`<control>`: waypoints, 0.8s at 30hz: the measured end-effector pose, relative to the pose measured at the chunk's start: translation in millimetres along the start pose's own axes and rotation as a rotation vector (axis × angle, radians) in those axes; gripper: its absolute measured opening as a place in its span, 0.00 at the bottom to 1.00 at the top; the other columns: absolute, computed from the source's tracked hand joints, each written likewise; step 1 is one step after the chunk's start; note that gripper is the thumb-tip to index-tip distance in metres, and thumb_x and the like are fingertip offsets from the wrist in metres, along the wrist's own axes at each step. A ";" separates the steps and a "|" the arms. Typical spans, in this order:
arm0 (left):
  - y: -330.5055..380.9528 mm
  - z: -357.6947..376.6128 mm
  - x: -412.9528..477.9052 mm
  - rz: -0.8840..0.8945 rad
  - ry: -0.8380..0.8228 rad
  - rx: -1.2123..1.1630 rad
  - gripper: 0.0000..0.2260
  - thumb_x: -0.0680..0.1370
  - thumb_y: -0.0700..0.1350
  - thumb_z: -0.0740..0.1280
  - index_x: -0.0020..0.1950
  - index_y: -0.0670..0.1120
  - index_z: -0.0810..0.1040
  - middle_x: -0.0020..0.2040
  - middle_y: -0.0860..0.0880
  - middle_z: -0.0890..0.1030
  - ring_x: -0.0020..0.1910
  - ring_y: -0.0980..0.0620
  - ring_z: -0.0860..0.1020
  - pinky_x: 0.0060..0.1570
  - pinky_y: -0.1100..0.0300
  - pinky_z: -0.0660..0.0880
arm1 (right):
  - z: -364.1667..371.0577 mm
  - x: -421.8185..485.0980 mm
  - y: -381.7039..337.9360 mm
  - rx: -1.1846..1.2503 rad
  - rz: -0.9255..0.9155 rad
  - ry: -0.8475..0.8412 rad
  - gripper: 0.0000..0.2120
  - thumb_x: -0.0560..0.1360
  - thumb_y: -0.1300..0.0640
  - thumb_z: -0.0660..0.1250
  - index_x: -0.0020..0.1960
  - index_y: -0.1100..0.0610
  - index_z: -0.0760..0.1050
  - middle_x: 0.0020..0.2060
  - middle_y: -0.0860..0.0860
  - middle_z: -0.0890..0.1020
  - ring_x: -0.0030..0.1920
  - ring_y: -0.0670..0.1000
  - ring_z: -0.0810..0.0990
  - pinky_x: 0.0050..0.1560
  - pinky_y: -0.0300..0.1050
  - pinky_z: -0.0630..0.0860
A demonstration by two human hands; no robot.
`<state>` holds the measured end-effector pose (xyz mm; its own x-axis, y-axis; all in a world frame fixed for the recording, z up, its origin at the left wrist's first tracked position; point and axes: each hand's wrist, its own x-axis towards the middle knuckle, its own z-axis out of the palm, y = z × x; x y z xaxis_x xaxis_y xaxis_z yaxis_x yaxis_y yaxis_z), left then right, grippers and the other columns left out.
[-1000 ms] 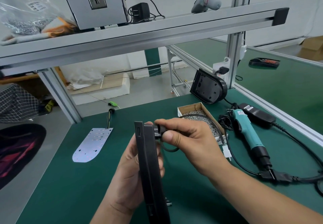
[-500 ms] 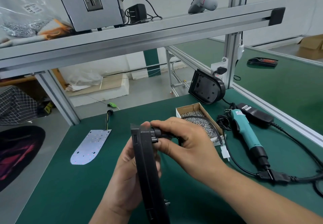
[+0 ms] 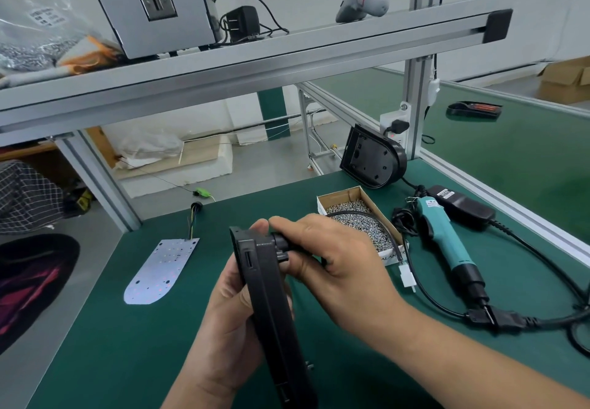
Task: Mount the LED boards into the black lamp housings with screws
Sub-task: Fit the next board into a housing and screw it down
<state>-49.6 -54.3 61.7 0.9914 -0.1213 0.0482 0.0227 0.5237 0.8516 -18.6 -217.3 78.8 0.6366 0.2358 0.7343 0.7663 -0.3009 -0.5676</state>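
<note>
I hold a black lamp housing (image 3: 271,306) on edge above the green table. My left hand (image 3: 223,322) grips it from behind, fingers wrapped round its back. My right hand (image 3: 322,258) pinches a black cable connector (image 3: 281,247) at the housing's upper right side; a black cable runs from it over the screw box to a white plug (image 3: 407,277). A silver LED board (image 3: 162,269) with yellow wires lies flat on the table to the left. A second black housing (image 3: 372,162) leans against the post at the back.
A cardboard box of screws (image 3: 360,217) sits right of my hands. A teal electric screwdriver (image 3: 443,239) with its black power adapter (image 3: 463,207) and cables lies further right. An aluminium shelf beam (image 3: 255,57) crosses overhead. The table's far edge is just behind the LED board.
The housing and both hands shifted slightly left and down in view. My right hand stays on the connector, turning a little against the housing's side.
</note>
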 end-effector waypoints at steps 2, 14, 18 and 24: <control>-0.9 -2.3 0.5 0.024 -0.007 0.003 0.61 0.50 0.56 0.90 0.76 0.37 0.67 0.41 0.48 0.82 0.28 0.52 0.74 0.27 0.58 0.74 | -1.0 1.3 0.0 0.014 -0.012 -0.032 0.16 0.83 0.56 0.68 0.69 0.44 0.74 0.46 0.43 0.79 0.49 0.42 0.79 0.51 0.33 0.72; -0.3 -22.2 9.9 0.022 -0.049 0.093 0.37 0.70 0.47 0.83 0.74 0.39 0.73 0.45 0.47 0.84 0.38 0.50 0.82 0.36 0.59 0.78 | -12.5 6.7 7.0 0.141 0.041 -0.185 0.18 0.84 0.63 0.67 0.74 0.58 0.78 0.50 0.45 0.80 0.54 0.42 0.79 0.57 0.37 0.73; 6.7 -24.3 10.8 0.102 -0.058 0.179 0.37 0.66 0.54 0.86 0.71 0.45 0.79 0.60 0.41 0.85 0.53 0.47 0.85 0.46 0.59 0.82 | -15.0 9.6 10.7 0.104 0.076 -0.192 0.18 0.83 0.55 0.67 0.72 0.48 0.80 0.49 0.48 0.76 0.57 0.53 0.74 0.60 0.45 0.73; 12.2 -28.7 12.2 0.161 -0.056 0.299 0.37 0.66 0.55 0.86 0.70 0.44 0.79 0.65 0.36 0.83 0.64 0.37 0.82 0.59 0.51 0.81 | -19.2 11.1 15.3 0.076 0.043 -0.169 0.19 0.79 0.66 0.72 0.68 0.53 0.83 0.49 0.46 0.83 0.54 0.51 0.78 0.58 0.42 0.73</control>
<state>-33.5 -25.2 57.7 0.9704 -0.1079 0.2161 -0.1805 0.2703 0.9457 -1.5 -237.0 85.4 0.6694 0.3785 0.6393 0.7385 -0.2446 -0.6284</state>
